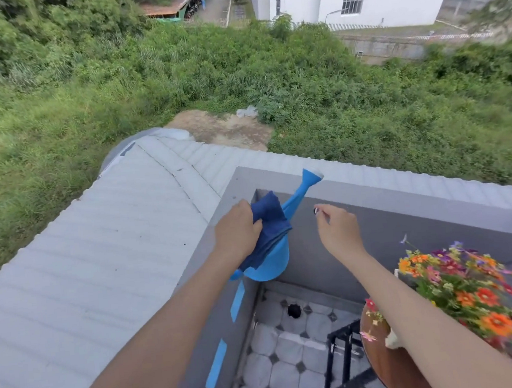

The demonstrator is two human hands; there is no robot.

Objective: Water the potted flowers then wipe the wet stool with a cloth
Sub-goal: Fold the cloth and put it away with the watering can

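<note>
Two hands: both raised near the grey parapet wall (405, 221) at centre frame, arms reaching up from the bottom edge.
Left hand (236, 229): centre-left of frame, fingers curled closed round a bunch of dark blue soft cloth (269, 220); wrist roughly straight, forearm running up from bottom left.
Dark blue cloth: limp and light by the look of it, draping down over the can; best gripped as a gathered bunch, likely to soak up water readily once on the stool.
Bright blue plastic watering can (273, 263): just right of the left hand, partly under the cloth, round body low, spout angled up to the rose at the wall's top edge; cannot tell whether held by the left hand too or resting against the wall. Stiff, smooth, probably slippery when wet; weight dependent on water left inside, not visible.
Right hand (338, 227): right of centre, apart from the can, fingers loosely bent, thumb and forefinger pinched at something small and dark, too small to identify.
Potted mixed orange, red and purple flowers (460, 281): lower right, delicate, easily bruised.
Round brown wooden stool with black metal legs (384, 365): bottom right, under the flowers; wetness not discernible.
</note>
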